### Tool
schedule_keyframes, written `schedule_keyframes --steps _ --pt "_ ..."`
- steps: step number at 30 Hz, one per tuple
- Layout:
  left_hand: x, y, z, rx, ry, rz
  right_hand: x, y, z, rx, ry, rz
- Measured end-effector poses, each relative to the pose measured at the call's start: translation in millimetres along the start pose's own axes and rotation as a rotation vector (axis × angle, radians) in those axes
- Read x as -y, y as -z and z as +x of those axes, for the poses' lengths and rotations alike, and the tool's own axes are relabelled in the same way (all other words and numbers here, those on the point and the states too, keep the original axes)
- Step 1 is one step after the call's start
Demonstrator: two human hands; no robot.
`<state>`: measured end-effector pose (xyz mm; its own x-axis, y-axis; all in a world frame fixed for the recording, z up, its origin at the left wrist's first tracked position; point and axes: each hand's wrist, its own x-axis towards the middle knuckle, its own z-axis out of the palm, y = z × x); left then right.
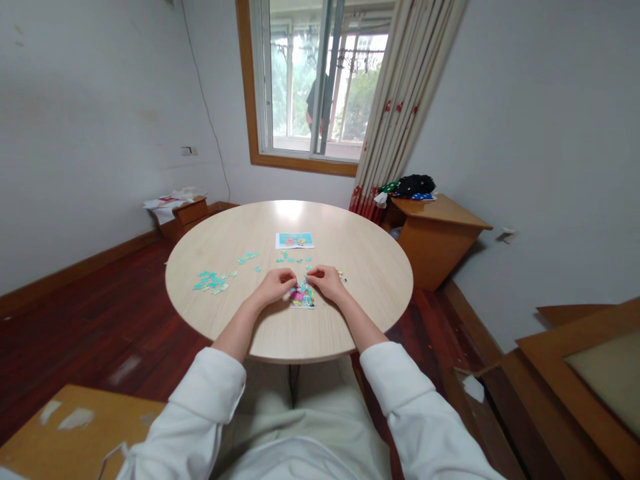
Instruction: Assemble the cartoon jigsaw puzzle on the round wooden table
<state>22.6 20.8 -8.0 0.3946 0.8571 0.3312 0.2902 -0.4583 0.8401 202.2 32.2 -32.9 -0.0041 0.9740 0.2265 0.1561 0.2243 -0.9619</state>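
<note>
My white sleeves (417,400) stretch above my lap (325,400) toward the round table (370,247). A pile of puzzle pieces (211,283) lies off to the left, a few loose pieces (291,260) lie farther in, and a picture card (295,241) sits beyond those. The partly joined puzzle (303,300) lies between my left hand (278,285) and right hand (327,283), slightly nearer me. Both are curled at its far edge, thumbs close to forefingers; I can't tell whether either pinches a piece.
</note>
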Motion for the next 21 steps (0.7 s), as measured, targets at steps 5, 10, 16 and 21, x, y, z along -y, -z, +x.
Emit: schedule_keyframes --steps 5,10,16,21 --pt "-0.7 -0.2 -0.5 0.001 0.005 -0.005 -1.0 -0.5 0.8 0.023 0.008 -0.021" --pt "1.0 -1.1 0.0 -0.004 0.009 -0.012 -0.5 0.0 1.1 0.025 0.044 -0.074" --pt "3.2 -0.9 0.4 -0.007 0.003 -0.007 5.0 1.8 -1.3 0.036 0.081 -0.123" --pt "1.4 -0.9 0.3 -0.009 -0.002 0.002 6.4 1.5 -2.2 0.038 0.098 -0.155"
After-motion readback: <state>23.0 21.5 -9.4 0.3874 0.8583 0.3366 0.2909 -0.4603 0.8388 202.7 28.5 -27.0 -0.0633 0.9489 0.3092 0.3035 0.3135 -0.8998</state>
